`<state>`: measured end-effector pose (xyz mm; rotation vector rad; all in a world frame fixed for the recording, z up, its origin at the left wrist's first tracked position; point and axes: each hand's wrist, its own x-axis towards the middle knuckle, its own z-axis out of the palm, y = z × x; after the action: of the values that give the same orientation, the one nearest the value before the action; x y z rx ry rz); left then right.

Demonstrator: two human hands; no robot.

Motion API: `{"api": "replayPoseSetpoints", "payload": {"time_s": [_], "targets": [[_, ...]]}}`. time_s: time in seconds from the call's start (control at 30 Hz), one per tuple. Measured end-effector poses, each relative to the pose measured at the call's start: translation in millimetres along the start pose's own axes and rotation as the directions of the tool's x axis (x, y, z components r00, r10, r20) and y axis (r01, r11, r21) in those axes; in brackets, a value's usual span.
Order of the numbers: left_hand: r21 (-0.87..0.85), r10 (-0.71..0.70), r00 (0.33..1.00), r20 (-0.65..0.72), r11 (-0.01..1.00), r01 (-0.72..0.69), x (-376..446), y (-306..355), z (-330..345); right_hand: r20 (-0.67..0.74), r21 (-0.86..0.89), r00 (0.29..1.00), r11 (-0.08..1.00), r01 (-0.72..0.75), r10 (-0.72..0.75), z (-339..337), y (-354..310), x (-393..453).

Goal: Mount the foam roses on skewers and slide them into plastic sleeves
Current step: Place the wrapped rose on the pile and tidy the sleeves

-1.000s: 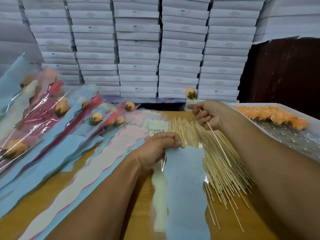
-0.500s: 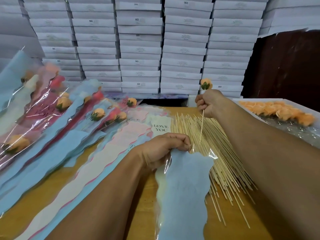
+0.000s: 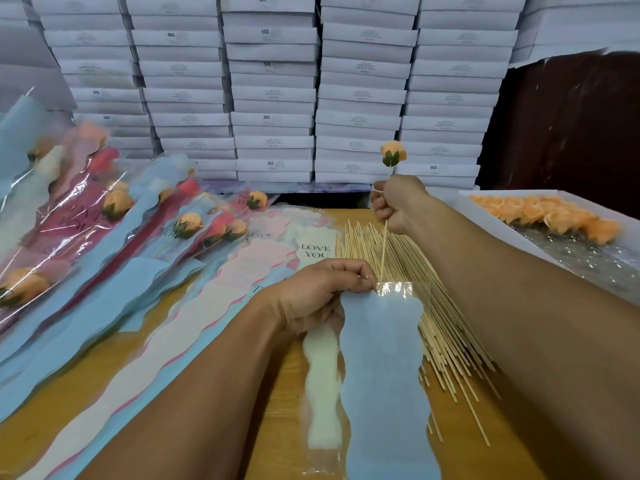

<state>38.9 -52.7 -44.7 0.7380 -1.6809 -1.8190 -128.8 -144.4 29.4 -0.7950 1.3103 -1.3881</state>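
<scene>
A skewer [image 3: 383,247] topped with a rose [image 3: 393,153] is held upright in the fisted right hand [image 3: 394,202], its tip at the mouth of a sleeve [image 3: 384,358] pinched open by the left hand [image 3: 322,289] on the worktop [image 3: 270,393]. If the tip is angled badly, the film could be pierced or the mouth missed; if the pinch slips, the mouth could close.

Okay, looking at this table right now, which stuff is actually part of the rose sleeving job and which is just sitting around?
Part of the job:
- right hand gripping the skewer with the foam rose on top
- left hand pinching the blue sleeve at its mouth
- loose skewers
- tray of orange roses
- empty sleeves
- finished sleeved roses

Just lying about:
- stacked white boxes
</scene>
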Motion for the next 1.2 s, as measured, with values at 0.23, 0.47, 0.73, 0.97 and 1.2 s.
{"api": "replayPoseSetpoints", "payload": {"time_s": [0.23,0.47,0.73,0.97,1.2], "targets": [[-0.054,0.052,0.992,-0.114,0.997,-0.059,2.7,1.0,-1.3,0.125,0.014,0.992,0.999,0.034,-0.036,0.2,10.7,-22.3],[-0.014,0.082,0.965,-0.25,0.996,-0.089,6.5,2.1,-3.3,0.298,-0.159,0.954,0.985,0.068,-0.018,-8.7,16.9,-51.3],[-0.005,0.162,0.944,-0.286,0.985,-0.17,4.5,5.6,-5.5,0.384,-0.469,0.923,0.855,0.22,-0.026,-34.0,27.2,-60.7],[-0.09,0.187,0.919,-0.346,0.969,-0.231,4.3,8.4,-6.3,0.49,-0.353,0.87,0.901,0.253,-0.052,-52.2,44.6,-70.7],[-0.268,0.166,0.946,-0.278,0.932,-0.243,3.0,8.5,-4.1,0.6,-0.262,0.779,0.876,0.405,-0.181,-56.7,53.0,-76.0]]}}
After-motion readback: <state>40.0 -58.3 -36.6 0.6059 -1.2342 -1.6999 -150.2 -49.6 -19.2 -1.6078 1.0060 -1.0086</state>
